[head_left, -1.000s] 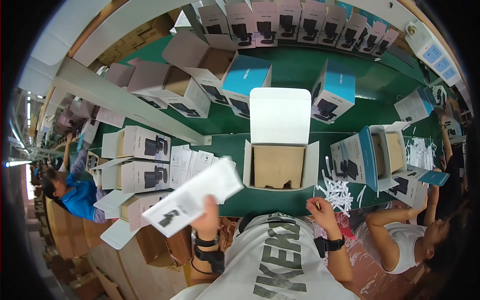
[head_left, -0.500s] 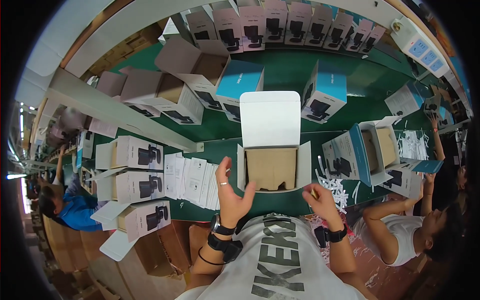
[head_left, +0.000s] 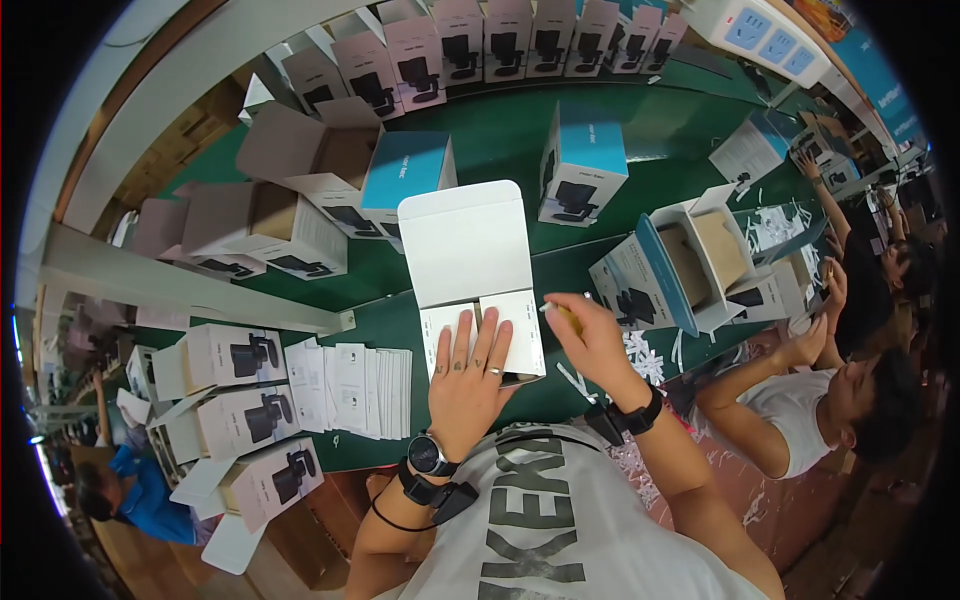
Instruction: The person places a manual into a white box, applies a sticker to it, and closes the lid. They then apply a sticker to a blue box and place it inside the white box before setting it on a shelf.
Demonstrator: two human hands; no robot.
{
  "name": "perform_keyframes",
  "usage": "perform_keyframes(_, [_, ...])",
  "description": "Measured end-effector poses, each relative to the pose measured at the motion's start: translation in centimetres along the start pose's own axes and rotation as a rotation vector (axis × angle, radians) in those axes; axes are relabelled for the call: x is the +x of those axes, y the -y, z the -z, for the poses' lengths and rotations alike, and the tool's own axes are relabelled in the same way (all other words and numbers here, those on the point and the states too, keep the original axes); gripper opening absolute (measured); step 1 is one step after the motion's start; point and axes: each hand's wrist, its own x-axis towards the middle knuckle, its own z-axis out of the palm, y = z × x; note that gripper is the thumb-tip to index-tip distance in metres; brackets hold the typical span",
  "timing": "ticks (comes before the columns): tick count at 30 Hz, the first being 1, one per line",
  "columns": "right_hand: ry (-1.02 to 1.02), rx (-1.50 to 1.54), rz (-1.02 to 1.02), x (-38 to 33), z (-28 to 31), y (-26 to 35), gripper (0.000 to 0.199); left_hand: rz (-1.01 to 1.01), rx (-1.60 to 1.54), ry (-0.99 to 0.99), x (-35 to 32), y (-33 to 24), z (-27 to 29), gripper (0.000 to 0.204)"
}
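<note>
A white carton [head_left: 520, 320] stands in front of me on the green belt [head_left: 500, 130], its lid [head_left: 465, 245] raised and its two inner flaps folded shut. My left hand [head_left: 468, 375] lies flat on those flaps with fingers spread; it wears a ring, and a watch sits on the wrist. My right hand [head_left: 592, 338] hovers at the carton's right edge, its fingers pinched on a small yellowish piece [head_left: 562, 315] with a pale tip. What that piece is cannot be made out.
A fanned stack of white leaflets [head_left: 350, 388] lies left of the carton, with printed boxes [head_left: 235, 355] beyond it. More boxes [head_left: 585, 165] ride the belt. An open box [head_left: 690, 260] and paper scraps [head_left: 640, 355] are to the right, next to a co-worker [head_left: 830, 400].
A leaflet held in my left hand a second ago is gone from it. The carton's side flaps have been folded in, and my left hand now rests on them. My right hand rose to the carton's edge.
</note>
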Motion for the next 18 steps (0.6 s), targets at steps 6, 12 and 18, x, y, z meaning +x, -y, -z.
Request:
perform_keyframes(6, [-0.109,-0.189,0.066,1.2,0.4,0.8,0.019,0.03,-0.038,-0.029,0.0,-0.2,0.1,0.096])
perform_keyframes(12, [-0.075,-0.186,0.031,1.0,0.4,0.3,0.019,0.032,-0.046,-0.022,0.0,-0.2,0.1,0.095])
perform_keyframes(18, [-0.072,-0.167,0.036,0.9,0.6,0.3,0.019,0.031,-0.049,-0.018,0.1,-0.4,0.2,0.093])
